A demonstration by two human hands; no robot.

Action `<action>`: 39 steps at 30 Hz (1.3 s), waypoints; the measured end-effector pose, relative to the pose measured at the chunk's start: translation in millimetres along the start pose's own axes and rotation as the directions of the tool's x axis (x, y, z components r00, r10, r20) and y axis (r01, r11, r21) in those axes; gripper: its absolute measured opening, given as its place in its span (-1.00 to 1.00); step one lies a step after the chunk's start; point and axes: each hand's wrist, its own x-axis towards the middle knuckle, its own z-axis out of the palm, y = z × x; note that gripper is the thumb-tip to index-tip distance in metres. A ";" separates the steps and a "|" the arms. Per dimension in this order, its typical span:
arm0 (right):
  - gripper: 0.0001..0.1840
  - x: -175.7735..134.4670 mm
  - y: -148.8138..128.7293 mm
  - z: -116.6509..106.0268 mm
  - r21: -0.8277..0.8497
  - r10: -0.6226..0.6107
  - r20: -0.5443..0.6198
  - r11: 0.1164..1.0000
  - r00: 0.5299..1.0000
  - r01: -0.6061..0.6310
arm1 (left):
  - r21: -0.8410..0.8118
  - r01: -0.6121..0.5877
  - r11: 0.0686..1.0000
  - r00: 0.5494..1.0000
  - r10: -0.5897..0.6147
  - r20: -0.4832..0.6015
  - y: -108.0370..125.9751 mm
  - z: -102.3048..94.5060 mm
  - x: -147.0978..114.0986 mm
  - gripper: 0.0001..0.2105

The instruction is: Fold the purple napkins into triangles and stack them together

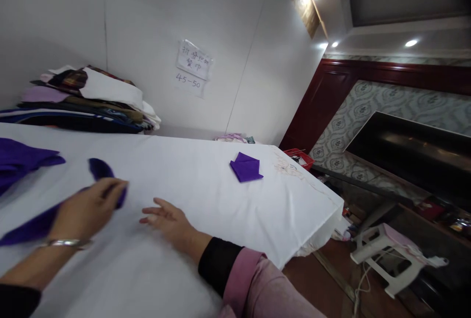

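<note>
My left hand, with a silver bracelet at the wrist, pinches a purple cloth napkin at the left of the table. Part of this napkin sticks up beyond my fingers, and a long end trails to the left edge; it is blurred by motion. To its right, my right hand hovers over the white tablecloth with fingers apart and nothing in them. A folded purple napkin with a pointed top lies farther right. More purple cloth is heaped at the far left.
A pile of folded garments rests along the wall at the back left. Handwritten paper signs are stuck on the wall. Beyond the table's right end are a red basket and a white plastic stool on the floor.
</note>
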 end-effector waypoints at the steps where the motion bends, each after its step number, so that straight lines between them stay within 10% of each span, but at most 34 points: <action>1: -0.23 3.4 -0.5 -3.5 0.120 0.016 -0.017 0.993 1.000 -0.014 | -0.039 -0.063 0.997 0.995 0.066 0.080 14.4 11.8 -7.9 -0.60; 8: -0.46 14.9 -13.5 -21.2 0.487 0.194 0.036 0.853 0.980 -0.187 | -0.168 -0.329 0.929 0.917 0.357 0.176 53.2 72.1 -57.2 -0.52; 15: -0.75 17.5 -12.9 -20.9 0.446 0.183 -0.072 0.885 0.980 -0.133 | -0.232 -0.384 0.894 0.889 0.426 0.170 44.6 68.0 -75.0 -0.59; 19: -0.77 19.7 -10.8 -23.3 0.434 0.145 -0.115 0.897 0.983 -0.081 | -0.157 -0.359 0.920 0.933 0.358 -0.033 36.6 58.9 -65.7 -0.55; 22: -0.66 19.3 -7.6 -25.4 0.339 0.133 -0.128 0.937 0.983 -0.083 | -0.041 -0.306 0.951 0.948 0.300 -0.108 22.7 57.4 -55.2 -0.47; 27: -0.75 23.6 2.6 -31.6 -0.138 -0.046 -0.128 0.990 0.991 0.028 | 0.055 -0.241 0.969 0.949 0.223 0.224 2.8 68.4 -50.2 -0.45; 30: -0.73 31.4 -11.8 -54.7 -0.610 -0.156 -0.168 0.792 0.973 0.022 | 0.104 -0.256 0.961 0.941 0.223 0.255 -0.4 74.3 -52.3 -0.48; 32: -0.69 35.6 -32.7 -84.4 -0.879 -0.177 -0.197 0.468 0.964 -0.094 | 0.097 -0.256 0.962 0.943 0.227 0.243 -0.5 75.6 -52.8 -0.49; 39: -0.46 23.9 -82.1 -211.5 -0.904 -0.189 -0.426 0.121 0.885 -0.410 | 0.045 -0.235 0.971 0.942 0.216 0.255 1.1 75.9 -48.7 -0.51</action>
